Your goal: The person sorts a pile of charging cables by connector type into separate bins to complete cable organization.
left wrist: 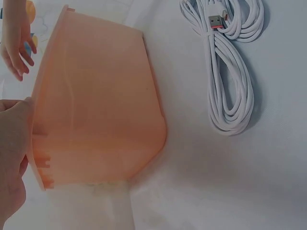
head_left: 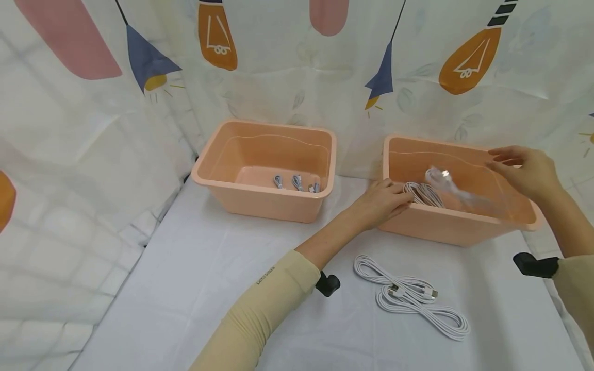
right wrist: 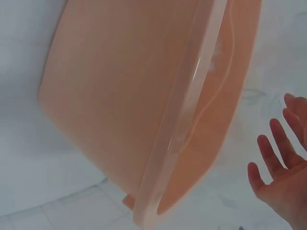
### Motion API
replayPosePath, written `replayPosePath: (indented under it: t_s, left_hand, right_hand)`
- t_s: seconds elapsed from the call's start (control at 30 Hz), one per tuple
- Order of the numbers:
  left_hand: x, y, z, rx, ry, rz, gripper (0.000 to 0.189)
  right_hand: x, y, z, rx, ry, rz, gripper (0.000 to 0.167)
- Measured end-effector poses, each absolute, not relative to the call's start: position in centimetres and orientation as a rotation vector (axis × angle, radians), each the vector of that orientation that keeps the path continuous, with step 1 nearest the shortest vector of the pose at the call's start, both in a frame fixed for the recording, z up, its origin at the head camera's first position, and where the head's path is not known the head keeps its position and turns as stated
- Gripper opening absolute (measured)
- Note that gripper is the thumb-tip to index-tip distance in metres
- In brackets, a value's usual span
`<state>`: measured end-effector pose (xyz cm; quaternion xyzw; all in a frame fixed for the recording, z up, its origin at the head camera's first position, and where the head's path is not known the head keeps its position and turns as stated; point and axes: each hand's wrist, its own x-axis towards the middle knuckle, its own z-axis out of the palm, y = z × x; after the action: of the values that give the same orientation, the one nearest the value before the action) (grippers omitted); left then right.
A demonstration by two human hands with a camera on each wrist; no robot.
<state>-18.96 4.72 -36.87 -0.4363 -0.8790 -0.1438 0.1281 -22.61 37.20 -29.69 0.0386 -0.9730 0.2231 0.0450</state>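
Note:
My left hand (head_left: 381, 204) is at the front left corner of the right-hand peach plastic bin (head_left: 455, 226), fingers curled over its rim. The left wrist view shows that hand (left wrist: 12, 158) against the bin's edge. Inside, a coiled white cable (head_left: 423, 195) lies right by its fingertips, with a crumpled clear plastic bag (head_left: 457, 190) beside it. Over the bin's right end, my right hand (head_left: 529, 167) is raised with loosely bent fingers. In the right wrist view, a hand (right wrist: 283, 177) with spread fingers shows beyond the bin's rim (right wrist: 177, 120).
Two bundled white USB cables (head_left: 417, 299) lie on the white tablecloth (head_left: 223, 288) in front of the right bin. A second peach bin (head_left: 264, 201) stands to the left, with several small grey cable bundles (head_left: 297, 182) inside. A patterned curtain (head_left: 297, 67) hangs behind.

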Motion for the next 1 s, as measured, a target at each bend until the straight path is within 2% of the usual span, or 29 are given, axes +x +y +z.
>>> replayPosePath:
  t_s: [0.53,1.0]
  left_hand:
    - [-19.1,4.9,-37.0,-1.263,-2.558,-0.46,0.02]
    - [-19.1,4.8,-37.2,-1.28,-2.521,-0.48,0.019]
  right_hand:
    - [-19.9,36.8,-30.3,0.136,-2.907,0.799,0.054]
    - [-17.0,35.3,-31.5,0.23,-2.799,0.925,0.047]
